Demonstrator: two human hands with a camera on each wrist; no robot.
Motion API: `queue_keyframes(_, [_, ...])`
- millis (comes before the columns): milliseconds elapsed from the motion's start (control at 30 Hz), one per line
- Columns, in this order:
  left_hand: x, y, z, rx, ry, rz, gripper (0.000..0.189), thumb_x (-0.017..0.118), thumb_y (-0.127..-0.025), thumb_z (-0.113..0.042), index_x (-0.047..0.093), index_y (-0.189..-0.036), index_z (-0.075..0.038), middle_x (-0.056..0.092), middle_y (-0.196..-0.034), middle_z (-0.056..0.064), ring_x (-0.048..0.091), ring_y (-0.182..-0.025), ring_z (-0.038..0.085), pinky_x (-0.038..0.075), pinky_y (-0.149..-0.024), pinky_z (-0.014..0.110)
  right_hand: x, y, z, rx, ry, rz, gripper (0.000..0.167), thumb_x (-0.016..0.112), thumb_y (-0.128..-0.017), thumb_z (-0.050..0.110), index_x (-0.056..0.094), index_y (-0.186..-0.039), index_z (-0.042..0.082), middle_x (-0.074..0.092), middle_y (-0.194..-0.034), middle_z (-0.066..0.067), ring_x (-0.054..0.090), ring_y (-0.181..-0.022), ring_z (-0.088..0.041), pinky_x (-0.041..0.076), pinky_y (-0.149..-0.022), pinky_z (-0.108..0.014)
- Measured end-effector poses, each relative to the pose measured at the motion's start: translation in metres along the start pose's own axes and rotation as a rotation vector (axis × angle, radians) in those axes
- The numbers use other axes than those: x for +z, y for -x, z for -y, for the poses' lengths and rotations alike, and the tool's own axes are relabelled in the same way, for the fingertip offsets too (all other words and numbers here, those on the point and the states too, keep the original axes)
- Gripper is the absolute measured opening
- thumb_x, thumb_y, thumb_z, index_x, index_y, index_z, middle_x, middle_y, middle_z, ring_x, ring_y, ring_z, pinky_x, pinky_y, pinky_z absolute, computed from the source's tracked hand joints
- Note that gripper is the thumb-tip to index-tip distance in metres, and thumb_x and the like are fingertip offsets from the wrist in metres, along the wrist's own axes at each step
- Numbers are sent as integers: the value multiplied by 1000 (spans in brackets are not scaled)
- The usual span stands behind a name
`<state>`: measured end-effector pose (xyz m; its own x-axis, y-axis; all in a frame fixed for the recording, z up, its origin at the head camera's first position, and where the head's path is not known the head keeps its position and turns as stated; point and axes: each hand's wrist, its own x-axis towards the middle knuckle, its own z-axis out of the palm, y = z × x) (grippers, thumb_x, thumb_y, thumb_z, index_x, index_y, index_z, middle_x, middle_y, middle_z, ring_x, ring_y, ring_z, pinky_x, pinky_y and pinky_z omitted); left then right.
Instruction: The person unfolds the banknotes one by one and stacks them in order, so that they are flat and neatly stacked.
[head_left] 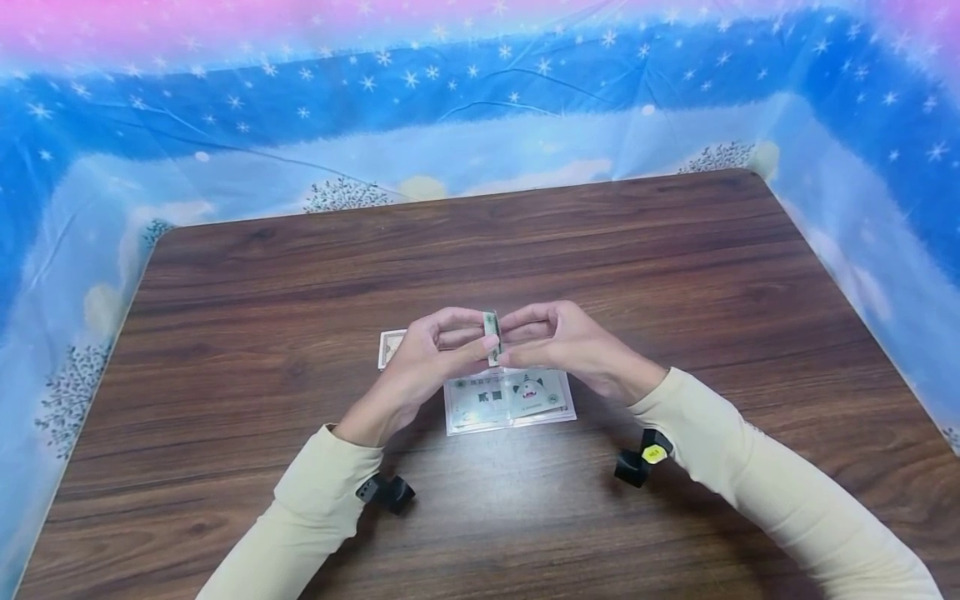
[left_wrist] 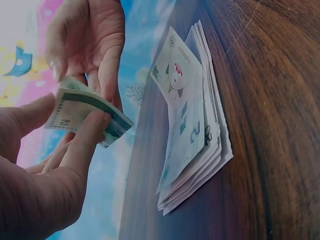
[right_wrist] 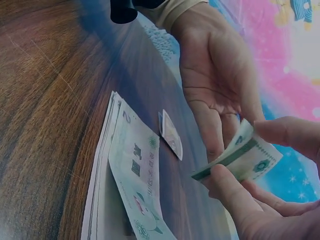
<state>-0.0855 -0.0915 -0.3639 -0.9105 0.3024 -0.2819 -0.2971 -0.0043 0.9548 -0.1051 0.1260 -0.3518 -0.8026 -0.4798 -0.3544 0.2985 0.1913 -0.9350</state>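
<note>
A small folded green-and-white play banknote [head_left: 491,323] is held up between both hands. My left hand [head_left: 416,358] pinches its left side between thumb and fingers, and my right hand [head_left: 570,343] pinches the right side the same way. In the left wrist view the folded banknote [left_wrist: 85,112] shows a dark green band and a figure 2. Just below the hands lies a stack of flat play banknotes [head_left: 476,408], its top note creased and lifting at the middle. Partly hidden behind my left hand, another folded paper piece [head_left: 389,343] rests on the table.
The brown wood-grain table [head_left: 480,250] reaches well beyond the hands on every side. A blue and pink snowflake-patterned cloth [head_left: 465,92] hangs around its far and side edges. Black wrist cameras [head_left: 633,467] hang below the sleeves, near the tabletop.
</note>
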Motion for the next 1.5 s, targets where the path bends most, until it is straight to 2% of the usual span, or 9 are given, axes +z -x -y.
queue_keyframes(167, [2, 4, -3, 4, -39, -23, 43, 64, -95, 0, 54, -137, -4, 64, -130, 21, 67, -113, 30, 58, -91, 39, -4, 4, 1, 21, -61, 3, 56, 62, -88, -3, 47, -142, -2, 63, -132, -21, 66, -113, -29, 53, -98, -42])
queue_keyframes(233, [2, 6, -4, 11, -60, -50, 44, 61, -94, 4, 54, -138, -4, 65, -129, 21, 68, -109, 30, 58, -89, 39, -5, 4, 1, 22, -80, -13, 54, 55, -89, -6, 47, -142, -4, 63, -129, -23, 66, -111, -28, 54, -96, -41])
queue_keyframes(333, [1, 8, -5, 22, -99, -103, 44, 61, -93, 5, 56, -137, -3, 67, -125, 20, 69, -105, 27, 59, -85, 37, -7, 3, 0, 20, -96, -48, 50, 51, -88, -7, 50, -138, -6, 64, -125, -22, 67, -108, -27, 56, -94, -40])
queue_keyframes(533, [-4, 11, -4, 19, -133, -175, 39, 64, -93, 3, 61, -131, -4, 70, -118, 17, 70, -101, 24, 61, -79, 36, -14, 7, -3, 33, -63, -104, 41, 59, -94, -5, 55, -135, -5, 67, -120, -22, 69, -104, -25, 57, -91, -41])
queue_keyframes(767, [-7, 14, 0, 14, -133, -170, 36, 65, -91, 5, 63, -126, -4, 71, -114, 18, 70, -92, 21, 60, -74, 34, -18, 11, -8, 26, -55, -119, 40, 63, -93, -5, 56, -132, -8, 71, -103, -15, 71, -99, -24, 58, -89, -40])
queue_keyframes(1000, [-7, 14, 2, -24, -70, -153, 33, 66, -90, 9, 64, -121, -3, 71, -110, 20, 71, -86, 22, 61, -75, 36, -20, 12, -11, 43, -72, -101, 37, 61, -95, -7, 55, -131, -9, 68, -117, -24, 70, -103, -24, 57, -92, -40])
queue_keyframes(1167, [-9, 13, 5, -21, -32, -131, 33, 64, -90, 12, 63, -121, 0, 70, -111, 22, 72, -88, 24, 62, -77, 40, -20, 12, -14, 40, -57, -93, 35, 61, -95, -6, 55, -129, -10, 68, -119, -27, 71, -102, -26, 57, -90, -39])
queue_keyframes(1333, [-12, 14, 5, 15, -158, -131, 34, 69, -89, 8, 67, -120, -4, 70, -98, 20, 71, -80, 25, 62, -72, 44, -21, 11, -19, 18, 64, -146, 30, 68, -92, 0, 60, -120, -9, 73, -105, -22, 72, -88, -20, 60, -79, -34])
queue_keyframes(1500, [-16, 18, 6, 68, -452, -83, 31, 75, -90, -4, 70, -120, -10, 70, -86, 12, 71, -66, 26, 61, -64, 42, -21, 12, -23, 1, 223, -151, 24, 75, -89, 3, 66, -109, -7, 70, -86, -11, 68, -75, -18, 61, -69, -34])
